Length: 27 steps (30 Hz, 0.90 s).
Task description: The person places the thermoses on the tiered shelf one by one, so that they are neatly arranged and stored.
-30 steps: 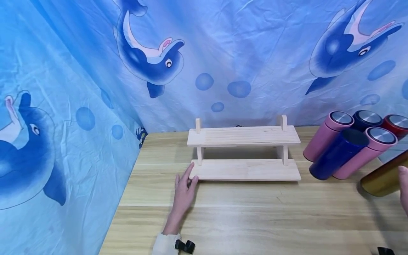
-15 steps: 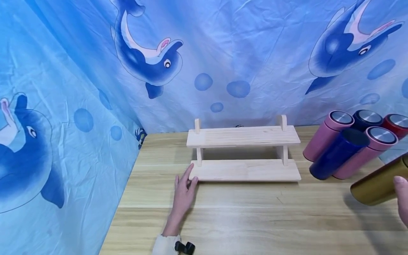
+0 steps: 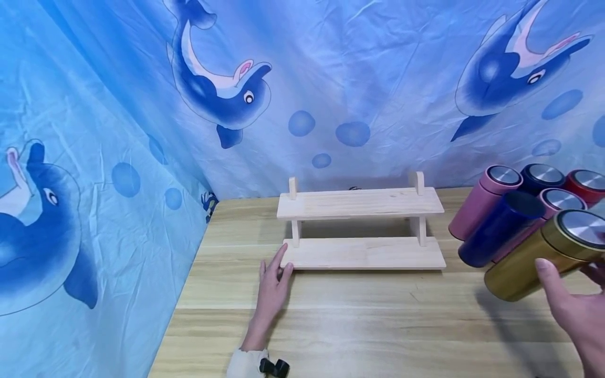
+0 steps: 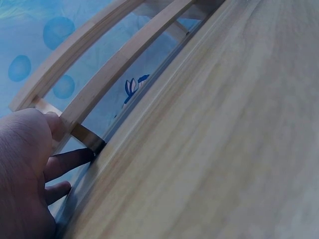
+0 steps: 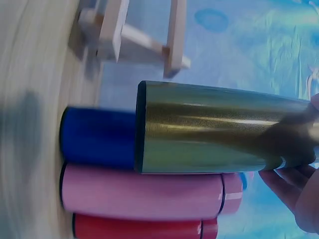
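Note:
My right hand (image 3: pixel 576 310) grips a gold thermos flask (image 3: pixel 524 257) with a silver-topped lid, thumb along its near side. The thermos is tilted and off the table, its shadow below it. In the right wrist view the gold thermos (image 5: pixel 214 129) passes in front of a blue flask (image 5: pixel 99 137). At the left end of a two-tier wooden shelf (image 3: pixel 364 253), my left hand (image 3: pixel 272 289) pinches the corner of the lower board between thumb and fingers. The left wrist view has the left hand (image 4: pixel 25 169) at the end of the shelf boards (image 4: pixel 119 59).
Several upright flasks cluster right of the shelf: a pink one (image 3: pixel 482 205), a blue one (image 3: pixel 498 231), a dark navy one (image 3: pixel 543 176) and a red one (image 3: pixel 588 184). A blue dolphin-print curtain (image 3: pixel 378 94) hangs behind the wooden table (image 3: pixel 359 325).
The right hand has carried the gold thermos leftward from the right edge, and the thermos is now off the table and nearer the shelf. The left hand stays at the shelf corner.

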### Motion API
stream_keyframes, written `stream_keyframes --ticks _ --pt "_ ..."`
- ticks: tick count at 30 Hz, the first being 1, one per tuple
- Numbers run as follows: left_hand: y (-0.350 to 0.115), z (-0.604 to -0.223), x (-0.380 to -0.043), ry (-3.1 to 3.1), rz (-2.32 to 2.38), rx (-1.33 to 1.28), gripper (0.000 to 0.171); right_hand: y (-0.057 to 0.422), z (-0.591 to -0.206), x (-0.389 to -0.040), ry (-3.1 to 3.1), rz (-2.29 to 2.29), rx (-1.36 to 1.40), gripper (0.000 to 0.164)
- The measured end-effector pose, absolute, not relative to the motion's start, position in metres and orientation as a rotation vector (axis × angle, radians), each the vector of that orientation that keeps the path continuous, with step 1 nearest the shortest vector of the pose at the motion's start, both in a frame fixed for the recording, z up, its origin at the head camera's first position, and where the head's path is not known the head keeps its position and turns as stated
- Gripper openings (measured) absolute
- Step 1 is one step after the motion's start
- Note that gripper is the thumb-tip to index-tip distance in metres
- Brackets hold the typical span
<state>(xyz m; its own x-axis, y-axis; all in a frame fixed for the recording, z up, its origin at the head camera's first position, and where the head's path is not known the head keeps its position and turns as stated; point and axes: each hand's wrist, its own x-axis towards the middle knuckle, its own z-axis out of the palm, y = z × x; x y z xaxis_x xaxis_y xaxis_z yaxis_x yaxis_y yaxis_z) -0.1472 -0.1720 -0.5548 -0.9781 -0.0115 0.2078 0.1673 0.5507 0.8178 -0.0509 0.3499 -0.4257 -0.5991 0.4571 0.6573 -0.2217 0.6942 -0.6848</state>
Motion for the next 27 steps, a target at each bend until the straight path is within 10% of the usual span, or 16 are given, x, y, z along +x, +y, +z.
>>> stream_keyframes --ticks 27 --pt "-0.172 -0.555 -0.146 -2.542 -1.41 -0.181 0.056 0.264 -0.39 -0.119 -1.826 1.167 0.339 0.085"
